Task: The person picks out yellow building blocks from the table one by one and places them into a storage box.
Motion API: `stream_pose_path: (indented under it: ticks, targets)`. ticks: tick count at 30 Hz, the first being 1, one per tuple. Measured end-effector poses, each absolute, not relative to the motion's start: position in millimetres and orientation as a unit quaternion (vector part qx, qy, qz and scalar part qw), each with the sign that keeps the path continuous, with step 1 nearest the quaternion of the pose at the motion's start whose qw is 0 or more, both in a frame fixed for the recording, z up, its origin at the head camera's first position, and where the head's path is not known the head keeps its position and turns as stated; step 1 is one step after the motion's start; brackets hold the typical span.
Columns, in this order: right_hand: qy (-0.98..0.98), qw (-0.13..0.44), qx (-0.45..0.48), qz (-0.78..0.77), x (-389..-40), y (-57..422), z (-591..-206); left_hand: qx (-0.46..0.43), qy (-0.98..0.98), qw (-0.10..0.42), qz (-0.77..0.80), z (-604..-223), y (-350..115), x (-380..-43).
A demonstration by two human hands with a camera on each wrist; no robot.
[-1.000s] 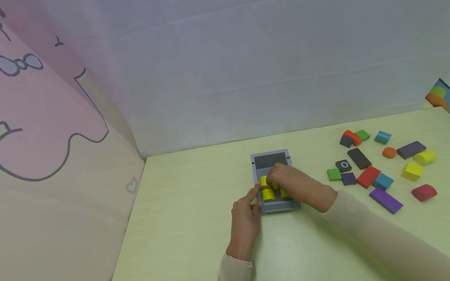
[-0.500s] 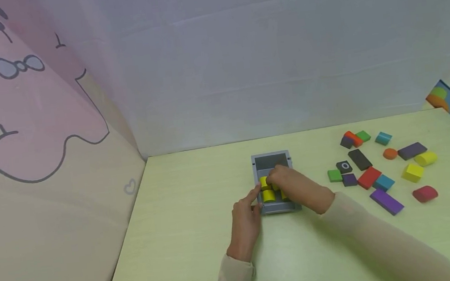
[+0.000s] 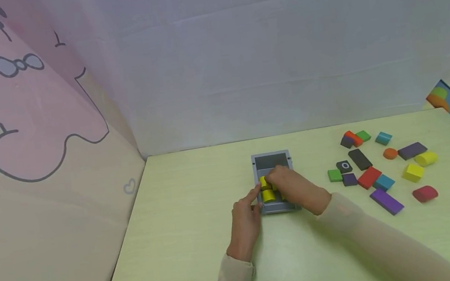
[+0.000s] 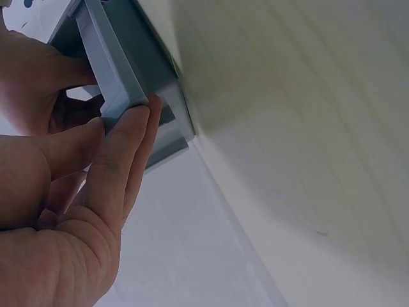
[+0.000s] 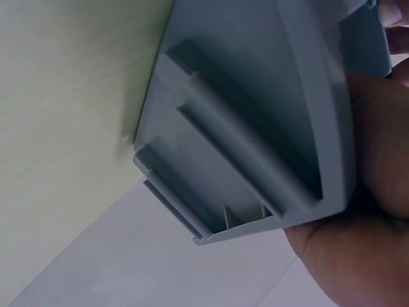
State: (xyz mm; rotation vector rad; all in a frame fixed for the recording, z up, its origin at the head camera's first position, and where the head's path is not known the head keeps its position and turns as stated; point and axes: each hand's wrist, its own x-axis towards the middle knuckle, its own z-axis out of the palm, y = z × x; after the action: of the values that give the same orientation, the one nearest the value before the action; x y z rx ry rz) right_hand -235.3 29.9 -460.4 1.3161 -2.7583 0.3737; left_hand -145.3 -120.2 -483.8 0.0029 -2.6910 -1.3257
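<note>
A grey plastic box (image 3: 278, 207) stands on the table in the head view, with several yellow cylinder blocks (image 3: 268, 195) inside. My left hand (image 3: 244, 223) holds its left side; in the left wrist view the thumb and fingers pinch the grey rim (image 4: 115, 70). Over the box's right side reaches my right hand (image 3: 296, 188), fingers curled down at the upper left yellow cylinder block (image 3: 264, 183). Those fingertips are largely hidden by the hand's back. The right wrist view shows the ribbed outside of the box (image 5: 236, 141) with the right hand beyond its edge.
Loose coloured blocks lie to the right on the table, among them a red block (image 3: 369, 177), a purple block (image 3: 386, 201), a yellow block (image 3: 412, 172) and a black block (image 3: 360, 159). A pale cloth wall (image 3: 282, 61) rises along the table's back edge.
My right hand has shifted slightly down and its wrist a little left over the box. The upper left yellow cylinder block has tilted slightly. My left hand keeps its place.
</note>
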Motion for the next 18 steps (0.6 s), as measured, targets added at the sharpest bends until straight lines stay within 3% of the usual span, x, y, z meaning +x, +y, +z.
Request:
stream_pose_path:
  ticks: [18]
  targets:
    - [-0.901,0.033,0.413,0.127,-233.1,24.8,-462.9,-0.004,-0.893,0.077,-0.444,-483.6,-119.9,-144.9]
